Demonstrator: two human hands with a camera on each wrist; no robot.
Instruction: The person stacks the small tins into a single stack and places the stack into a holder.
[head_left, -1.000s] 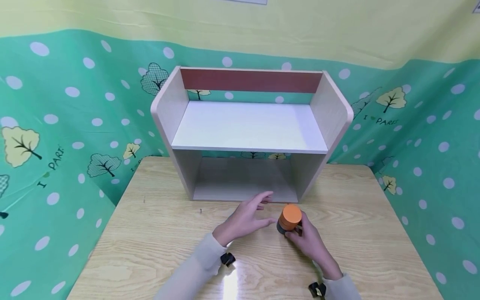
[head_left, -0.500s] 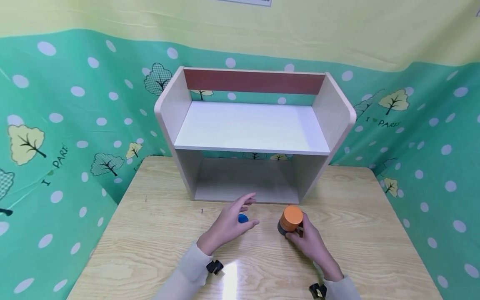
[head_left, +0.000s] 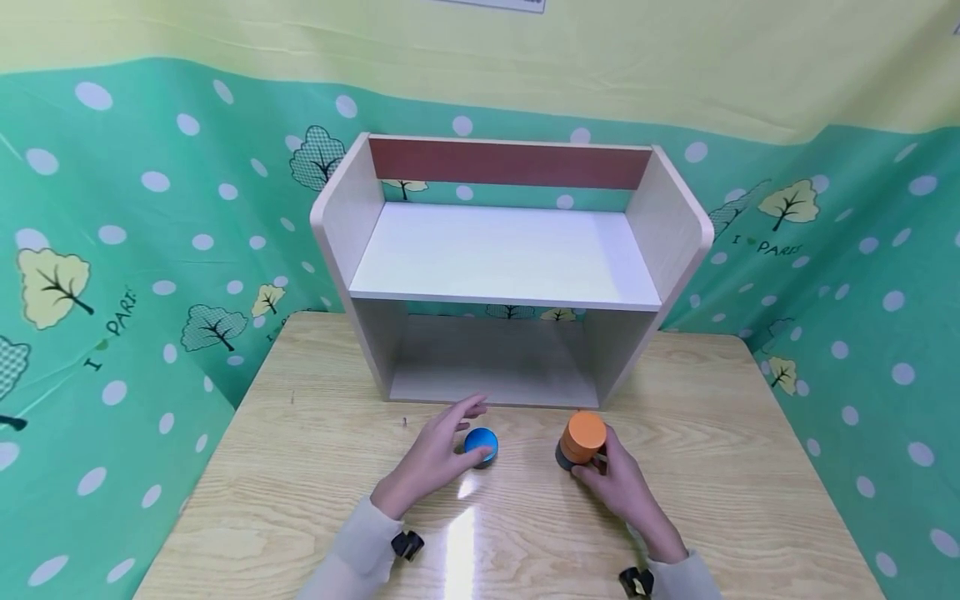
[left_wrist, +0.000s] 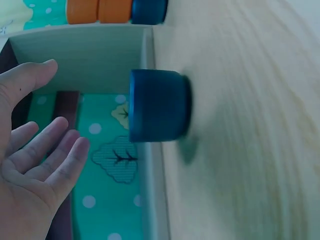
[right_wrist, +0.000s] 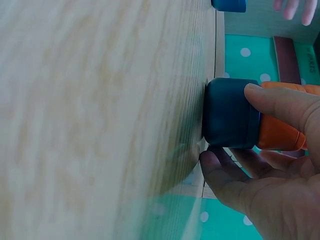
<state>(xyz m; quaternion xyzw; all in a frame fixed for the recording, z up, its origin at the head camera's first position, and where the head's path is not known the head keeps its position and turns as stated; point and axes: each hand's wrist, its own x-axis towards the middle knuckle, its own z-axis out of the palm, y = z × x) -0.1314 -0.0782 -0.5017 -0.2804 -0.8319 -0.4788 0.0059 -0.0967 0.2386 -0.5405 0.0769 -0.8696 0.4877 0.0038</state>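
Note:
A short blue cylinder (head_left: pixel 479 437) stands on the wooden table in front of the shelf. My left hand (head_left: pixel 429 460) is beside it with fingers loosely extended and thumb apart; the thumb overlaps the cylinder in the head view. In the left wrist view, a gap shows between those fingers and the blue cylinder (left_wrist: pixel 157 105). To the right is an upright stack of cylinders (head_left: pixel 583 437), orange above and dark blue at the bottom. My right hand (head_left: pixel 621 482) grips this stack from the right. In the right wrist view, its thumb presses near the seam above the dark blue base (right_wrist: pixel 227 114).
A white two-level shelf (head_left: pixel 506 254) with a dark red back rail (head_left: pixel 510 162) stands at the table's rear. Its front lower edge lies just beyond both hands. A green patterned curtain (head_left: pixel 150 250) surrounds the table (head_left: pixel 300 500).
My left hand has moved left, away from the orange stack. The blue cylinder, out of sight a second ago, now shows by that hand. The right hand stays on the stack.

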